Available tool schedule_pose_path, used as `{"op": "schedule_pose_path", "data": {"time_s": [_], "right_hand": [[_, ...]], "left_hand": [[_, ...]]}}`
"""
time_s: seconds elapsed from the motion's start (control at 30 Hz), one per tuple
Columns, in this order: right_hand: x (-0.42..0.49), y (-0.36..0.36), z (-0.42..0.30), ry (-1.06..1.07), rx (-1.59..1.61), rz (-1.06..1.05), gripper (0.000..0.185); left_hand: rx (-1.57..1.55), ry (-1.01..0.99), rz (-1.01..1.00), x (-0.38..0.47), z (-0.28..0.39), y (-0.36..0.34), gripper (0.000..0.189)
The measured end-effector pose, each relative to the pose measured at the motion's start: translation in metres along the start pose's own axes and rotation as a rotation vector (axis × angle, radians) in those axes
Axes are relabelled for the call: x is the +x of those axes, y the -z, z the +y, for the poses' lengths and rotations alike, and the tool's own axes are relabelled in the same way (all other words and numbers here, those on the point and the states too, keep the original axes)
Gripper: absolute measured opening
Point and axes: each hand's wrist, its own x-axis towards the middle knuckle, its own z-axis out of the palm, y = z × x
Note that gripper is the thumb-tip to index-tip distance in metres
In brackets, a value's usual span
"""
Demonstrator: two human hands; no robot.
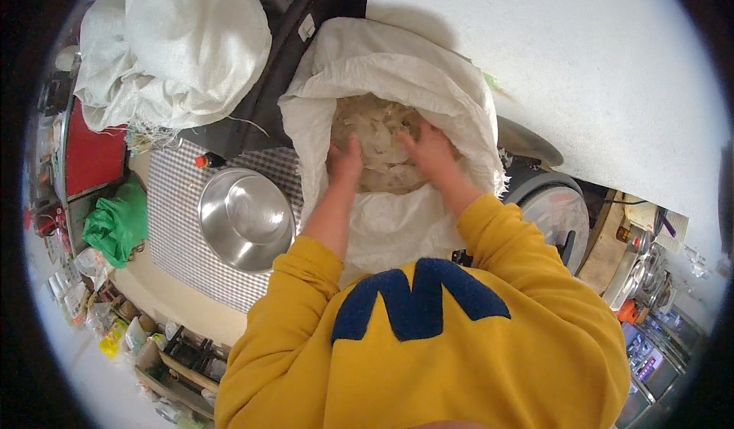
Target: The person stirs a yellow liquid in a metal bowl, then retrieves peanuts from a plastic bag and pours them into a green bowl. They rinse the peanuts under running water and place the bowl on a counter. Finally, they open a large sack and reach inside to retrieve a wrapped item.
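A large white woven sack [395, 79] stands open before me, its rim folded outward. Inside lie pale, thin, translucent dried pieces [375, 136] that I cannot name exactly. My left hand [345, 162] reaches into the left side of the mouth, thumb raised, its other fingers partly hidden by the sack and the pieces. At the right side, my right hand [425, 148] is spread on the pieces with its fingers apart, slightly blurred. An empty stainless steel bowl [246, 219] rests on a checked cloth [172, 217] to the left of the sack.
Another white woven sack [178, 45] is at the upper left. A small red-capped bottle [210, 160] lies behind the bowl. A green plastic bag [117, 222] sits at the far left. To the right are a round lidded container [553, 217] and a wooden board [602, 251], beside the white wall [550, 56].
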Motion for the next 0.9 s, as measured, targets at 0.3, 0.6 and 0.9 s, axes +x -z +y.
{"op": "schedule_pose_path", "data": {"time_s": [0.3, 0.6, 0.9], "right_hand": [[0.011, -0.022, -0.001, 0.002, -0.052, 0.037, 0.071], [0.025, -0.027, 0.002, 0.055, 0.174, 0.003, 0.082], [0.027, -0.02, -0.008, -0.02, 0.453, -0.215, 0.088]], "left_hand": [[-0.681, 0.342, -0.34, -0.01, 0.006, -0.01, 0.082], [-0.82, 0.486, -0.429, -0.016, 0.014, -0.001, 0.078], [-1.063, 0.393, -0.578, -0.022, 0.012, 0.006, 0.07]]}}
